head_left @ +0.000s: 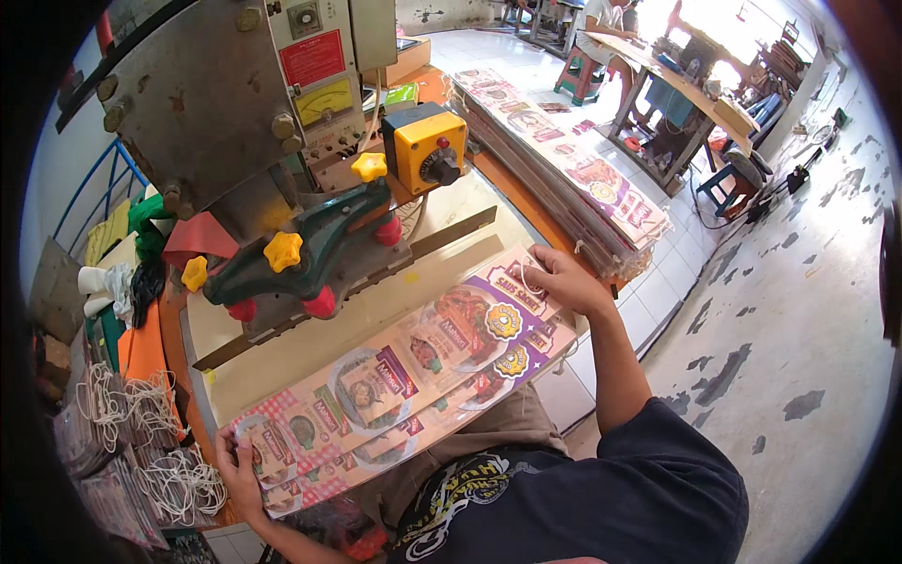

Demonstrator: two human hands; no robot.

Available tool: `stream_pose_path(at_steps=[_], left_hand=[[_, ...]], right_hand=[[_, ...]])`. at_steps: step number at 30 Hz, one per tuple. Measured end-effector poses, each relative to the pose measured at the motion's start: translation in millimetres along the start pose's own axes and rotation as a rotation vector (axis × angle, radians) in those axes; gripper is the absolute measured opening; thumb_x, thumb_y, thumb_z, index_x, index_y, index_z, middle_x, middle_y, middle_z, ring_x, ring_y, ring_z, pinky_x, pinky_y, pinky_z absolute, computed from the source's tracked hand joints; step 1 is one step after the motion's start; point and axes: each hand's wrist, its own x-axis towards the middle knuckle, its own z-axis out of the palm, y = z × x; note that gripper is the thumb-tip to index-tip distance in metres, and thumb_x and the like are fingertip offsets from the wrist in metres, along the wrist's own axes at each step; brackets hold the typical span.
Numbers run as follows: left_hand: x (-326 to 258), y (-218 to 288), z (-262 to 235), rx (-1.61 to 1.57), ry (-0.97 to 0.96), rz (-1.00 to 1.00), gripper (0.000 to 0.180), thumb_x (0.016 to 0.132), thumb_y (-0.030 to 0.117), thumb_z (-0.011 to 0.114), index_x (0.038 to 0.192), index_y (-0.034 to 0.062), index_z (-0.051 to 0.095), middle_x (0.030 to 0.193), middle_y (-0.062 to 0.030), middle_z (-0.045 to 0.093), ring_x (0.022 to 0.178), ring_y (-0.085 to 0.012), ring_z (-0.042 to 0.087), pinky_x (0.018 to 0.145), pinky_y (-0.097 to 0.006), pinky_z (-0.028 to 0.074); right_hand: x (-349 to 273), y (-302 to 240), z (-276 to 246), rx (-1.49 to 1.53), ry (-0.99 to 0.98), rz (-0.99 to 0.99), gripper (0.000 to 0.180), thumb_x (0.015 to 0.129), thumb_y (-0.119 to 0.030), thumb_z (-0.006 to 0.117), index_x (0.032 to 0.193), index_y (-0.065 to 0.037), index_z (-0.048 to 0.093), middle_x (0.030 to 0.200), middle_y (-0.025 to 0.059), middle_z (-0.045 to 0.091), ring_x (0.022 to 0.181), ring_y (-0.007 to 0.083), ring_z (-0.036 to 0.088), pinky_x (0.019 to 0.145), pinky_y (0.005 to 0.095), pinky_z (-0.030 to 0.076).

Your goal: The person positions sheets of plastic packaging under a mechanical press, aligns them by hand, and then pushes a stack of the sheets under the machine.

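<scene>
Head view: held a long stack of printed strips (404, 376) at both ends, laid flat on the cream worktable (310, 338), running diagonally from lower left to upper right. Left hand (240, 470) curled around the lower-left end, thumb on top, fingers partly under — closed on the stack. Right hand (564, 280) pressed on the upper-right end, fingers bent over the far edge, palm down; looked like a loose hold, couldn't tell how far the fingers wrapped under. Strips showed food pics w/ red check pattern at one end, purple at the other. Near edge overhung the table front, above the person's lap.

Behind the strips: sealing press (301, 254) w/ green frame, yellow knobs (283, 251) and red knobs, dark bar along its base, just beyond the far edge of the stack, not touching it. Grey machine body (207, 94) above, w/ gauge panel. Yellow control box (427, 146) w/ black dial to the right of the press.

Left of table: pile of white string loops (141, 423). Further back right: second long stack of strips (564, 160) on an orange bench, well apart from the hands. Another person seated at a far table (686, 85), top of frame.
</scene>
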Motion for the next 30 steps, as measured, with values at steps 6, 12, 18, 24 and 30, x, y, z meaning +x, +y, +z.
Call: stream_pose_path(at_steps=[6, 12, 18, 24, 30], left_hand=[[1, -2, 1, -0.011, 0.007, 0.012, 0.028, 0.1, 0.023, 0.058, 0.116, 0.0011, 0.052, 0.089, 0.0009, 0.048, 0.076, -0.0065, 0.044, 0.067, -0.022, 0.037], [0, 0, 3, -0.052, 0.005, 0.011, 0.027, 0.1, 0.023, 0.059, 0.115, 0.0014, 0.052, 0.087, 0.0014, 0.048, 0.074, -0.006, 0.044, 0.065, -0.022, 0.036], [0, 2, 2, -0.059, -0.004, 0.009, 0.028, 0.099, 0.023, 0.059, 0.115, 0.0008, 0.052, 0.085, 0.0016, 0.047, 0.072, -0.0058, 0.043, 0.064, -0.023, 0.036], [2, -4, 1, -0.065, 0.007, 0.022, 0.027, 0.099, 0.022, 0.059, 0.115, 0.0005, 0.053, 0.084, 0.0016, 0.047, 0.071, -0.005, 0.044, 0.063, -0.022, 0.036], [2, -2, 2, -0.078, 0.01, 0.004, 0.028, 0.099, 0.021, 0.06, 0.116, 0.0007, 0.053, 0.084, 0.0015, 0.049, 0.071, -0.0049, 0.044, 0.063, -0.021, 0.036]], right_hand=[[-1, -2, -1, 0.005, -0.008, -0.013, 0.042, 0.095, -0.034, 0.065, 0.116, 0.002, 0.061, 0.101, 0.0027, 0.066, 0.088, 0.0067, 0.06, 0.078, 0.0237, 0.048], [-1, 0, 0, 0.03, -0.01, -0.019, 0.041, 0.096, -0.034, 0.065, 0.116, 0.001, 0.061, 0.1, 0.0014, 0.066, 0.087, 0.0054, 0.059, 0.076, 0.0224, 0.048], [2, 6, -2, 0.025, -0.011, -0.02, 0.039, 0.097, -0.033, 0.064, 0.117, 0.001, 0.061, 0.1, 0.0007, 0.066, 0.086, 0.0045, 0.059, 0.075, 0.0218, 0.048], [-1, 3, -2, 0.067, -0.025, -0.019, 0.036, 0.098, -0.028, 0.062, 0.118, 0.001, 0.059, 0.1, 0.0006, 0.065, 0.086, 0.0044, 0.059, 0.076, 0.0222, 0.049], [0, 6, -2, 0.075, -0.025, -0.023, 0.036, 0.097, -0.029, 0.062, 0.117, 0.001, 0.06, 0.099, 0.0012, 0.065, 0.087, 0.0052, 0.059, 0.078, 0.0228, 0.049]])
